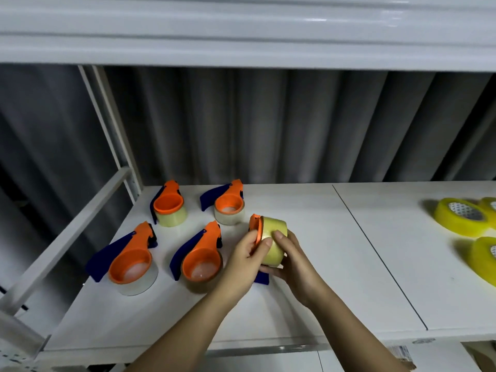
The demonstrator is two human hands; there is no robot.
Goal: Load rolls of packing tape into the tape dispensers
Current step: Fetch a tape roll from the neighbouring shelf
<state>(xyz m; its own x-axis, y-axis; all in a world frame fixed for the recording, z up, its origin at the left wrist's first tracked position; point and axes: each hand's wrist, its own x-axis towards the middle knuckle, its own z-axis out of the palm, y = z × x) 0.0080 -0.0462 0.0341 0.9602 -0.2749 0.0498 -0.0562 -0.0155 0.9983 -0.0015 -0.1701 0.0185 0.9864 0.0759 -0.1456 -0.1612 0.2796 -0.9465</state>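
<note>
White shelf board [308, 304] lies under your forearms, and both your hands meet just above it near the middle. Your left hand [245, 260] curls its fingers round the orange rim of a tape dispenser [255, 228], thumb on the roll. Your right hand [291, 260] wraps the yellowish roll of packing tape [273, 238] from the right, thumb pressed on its outer face. The roll sits on the dispenser's orange hub, tipped on its side, and a bit of the dispenser's dark blue handle shows below your hands, touching or almost touching the shelf; you cannot tell which.

Just left of your hands stand two loaded dispensers, the near-left dispenser [128, 261] and the near-middle dispenser [200, 257], each resting on its clear roll with the orange hub facing up. Behind them are the far-left dispenser [169, 206] and the far-right dispenser [229, 205], loaded the same way.

Well to your right, past a seam in the shelf, lie loose yellow tape rolls [463, 217], blurred, partly cut off by the frame edge.

Behind the shelf hangs a grey curtain [268, 124].
</note>
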